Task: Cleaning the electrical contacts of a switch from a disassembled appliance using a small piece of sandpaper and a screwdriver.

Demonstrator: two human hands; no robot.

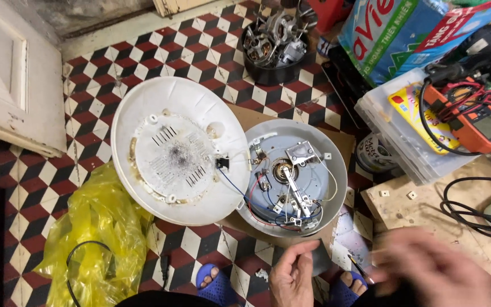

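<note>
Opened appliance base (pixel 291 176), a round grey-white shell with its wiring and metal parts laid bare, lies on a piece of cardboard (pixel 257 116) on the tiled floor (pixel 41 187), just beyond the fingertips of the left hand (pixel 294 278). That hand sits at the bottom of the view with its fingers (pixel 305 250) curled loosely together, their tips at the near rim of the base; whether they pinch anything I cannot tell. The right hand (pixel 433 270) is a blur to the right of the left one, low over a wooden board (pixel 427 204), and its fingers are too smeared to say whether they are apart or together. A thin dark tool (pixel 358 266) shows between the two hands.

Left of the base, touching it and joined by red, blue and white wires (pixel 240 190), leans the white round bottom cover (pixel 180 150), dusty in the middle with vent slots. Further left of the fingers lies a crumpled yellow plastic bag (pixel 100 239) with a black cord on it. Beyond the base stands a black tub holding a motor (pixel 274 48). To the right, past the right hand, a clear plastic box (pixel 399 136) carries an orange multimeter (pixel 484 122), and black cable (pixel 473 210) lies on the board. Blue sandals (pixel 217 284) show beside the left wrist.
</note>
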